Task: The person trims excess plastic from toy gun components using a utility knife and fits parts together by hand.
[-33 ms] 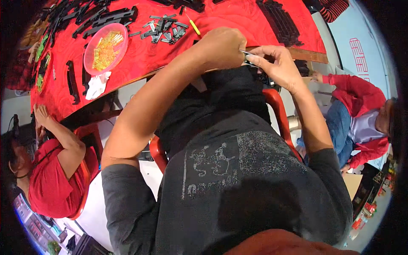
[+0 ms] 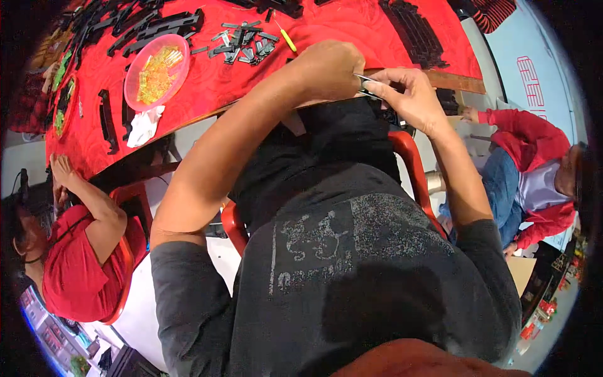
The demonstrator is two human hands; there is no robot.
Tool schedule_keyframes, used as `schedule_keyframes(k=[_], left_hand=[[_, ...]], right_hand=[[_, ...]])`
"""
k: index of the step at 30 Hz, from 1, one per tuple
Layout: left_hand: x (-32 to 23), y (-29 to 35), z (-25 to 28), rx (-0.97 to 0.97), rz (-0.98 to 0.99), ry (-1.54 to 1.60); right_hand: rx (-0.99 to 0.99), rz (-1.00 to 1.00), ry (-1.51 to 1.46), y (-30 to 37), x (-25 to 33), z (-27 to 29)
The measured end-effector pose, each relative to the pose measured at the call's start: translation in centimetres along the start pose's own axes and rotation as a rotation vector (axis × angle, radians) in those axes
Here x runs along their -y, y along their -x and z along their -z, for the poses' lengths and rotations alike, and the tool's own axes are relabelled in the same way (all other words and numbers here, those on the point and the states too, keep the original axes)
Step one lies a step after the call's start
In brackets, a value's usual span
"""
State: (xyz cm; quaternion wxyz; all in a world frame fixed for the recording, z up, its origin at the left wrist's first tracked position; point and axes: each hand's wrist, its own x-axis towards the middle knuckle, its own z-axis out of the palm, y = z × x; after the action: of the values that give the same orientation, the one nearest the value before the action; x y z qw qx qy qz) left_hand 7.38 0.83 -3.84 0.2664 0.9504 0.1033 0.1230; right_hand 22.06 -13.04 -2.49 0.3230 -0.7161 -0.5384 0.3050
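My left hand (image 2: 331, 70) is closed in a fist at the table's front edge, its back toward me, so what its fingers hold is hidden. A small dark strip with a shiny edge (image 2: 362, 78) sticks out between my two hands. The thumb and fingers of my right hand (image 2: 411, 95) pinch its near end. Just beyond my left hand, a yellow-handled tool with a thin shaft (image 2: 288, 41) lies on the red cloth (image 2: 339, 25). Left of that is a loose heap of small grey and black strips (image 2: 245, 44).
A pink basket (image 2: 130, 85) holds small yellow-orange pieces, with a crumpled white tissue (image 2: 144, 125) beside it. Long black plastic parts lie at the far left (image 2: 163, 28) and far right (image 2: 414, 34). One person in red (image 2: 81, 264) sits left, another (image 2: 527, 163) right.
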Motion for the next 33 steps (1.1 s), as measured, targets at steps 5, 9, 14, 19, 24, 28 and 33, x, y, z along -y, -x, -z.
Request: schedule_keyframes(k=[5, 9, 14, 19, 24, 28, 33], left_hand=[[2.0, -0.6, 1.9, 0.232, 0.089, -0.072], [3.6, 0.0, 1.7, 0.130, 0.049, -0.058], [2.6, 0.2, 1.4, 0.069, 0.109, 0.073], [1.6, 0.8, 0.8, 0.008, 0.216, 0.103], [1.3, 0.9, 0.7, 0.054, 0.241, 0.134], [1.0, 1.3, 0.5, -0.071, 0.180, 0.091], [1.5, 1.5, 0.6, -0.536, -0.015, 0.240]], right_hand=[[-0.039, -0.009, 0.064, 0.1, -0.7, -0.1], [-0.106, 0.095, 0.180, 0.3, -0.7, -0.2], [-0.126, 0.051, 0.219, 0.4, -0.2, -0.1], [-0.080, 0.090, 0.171, 0.7, -1.2, -0.1], [-0.073, 0.026, 0.181, 1.3, -1.3, -0.4], [-0.001, 0.008, 0.067, 1.3, -3.1, -0.6], [-0.257, 0.028, 0.033, 0.0, -7.1, 0.5]])
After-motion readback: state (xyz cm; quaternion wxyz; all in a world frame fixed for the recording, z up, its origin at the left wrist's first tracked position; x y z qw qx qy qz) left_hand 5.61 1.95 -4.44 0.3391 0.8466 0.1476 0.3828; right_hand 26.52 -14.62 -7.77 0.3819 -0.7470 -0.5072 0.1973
